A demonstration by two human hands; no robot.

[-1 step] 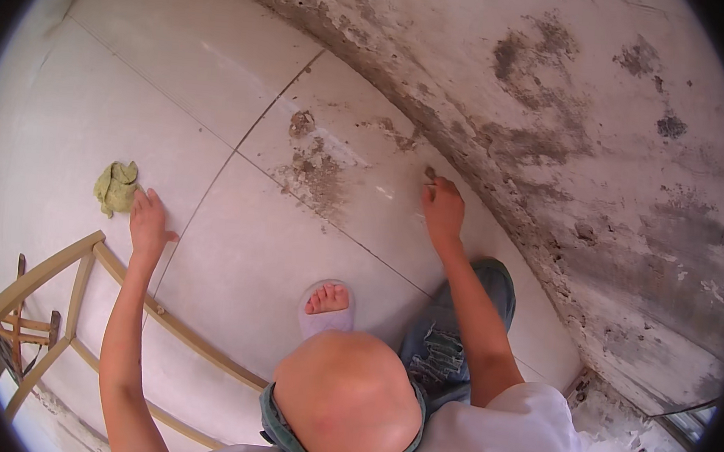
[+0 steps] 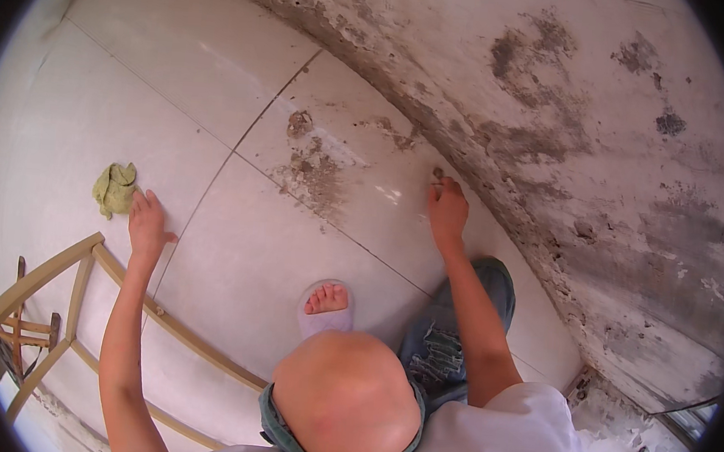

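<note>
Palm down on the tiled floor, my left hand has its fingers apart. Its fingertips lie right beside a crumpled yellow-green cloth. Near the foot of the wall, my right hand is closed with a small grey-brown lump at its fingertips; the exact kind is too small to make out. Between the hands, closer to the right one, a patch of brown and grey plaster crumbs is spread over the tiles. A bigger clump sits at its far end.
A stained, flaking wall runs along the right, with debris at its base. The tan frame of a chair stands at lower left, near a wooden stool. My sandalled foot and bare knee are in the lower middle.
My right hand has shifted slightly to the right, closer to the wall, with the small lump at its fingertips. My left hand and the cloth look almost unmoved.
</note>
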